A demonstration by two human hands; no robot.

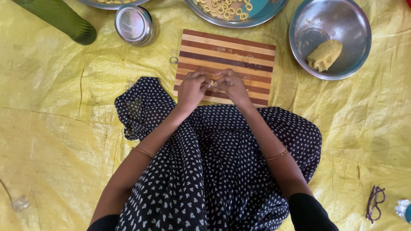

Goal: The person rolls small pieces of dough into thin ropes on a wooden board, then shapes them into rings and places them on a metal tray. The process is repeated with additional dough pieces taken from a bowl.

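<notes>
A big yellow sheet is spread on the floor, and everything is laid on it. A striped wooden board is set in the middle, just in front of a dark dress with small white spots. Over the near edge of the board the left hand and the right hand are held close together, fingertips almost touching. A tiny bit of dough is pinched between them, so both hands are closed on it with the fingers curled in. The step in hand looks like shaping that bit into a small ring. It is best done low over the board, so a dropped piece is caught there and not on the sheet. Soft pinches should be used, because a piece this thin can be torn or squashed by a hard squeeze. The ends should be pressed together well so the ring does not open. The dough bit looks pale yellow and soft, and most of it is hidden by the fingers, so its shape cannot be told. A steel bowl is seen at the far right, with a yellow dough lump inside. A blue plate at the top is dotted with small dough rings. A small steel tin and a green bottle lie at the far left. Glasses are left near the right corner.
</notes>
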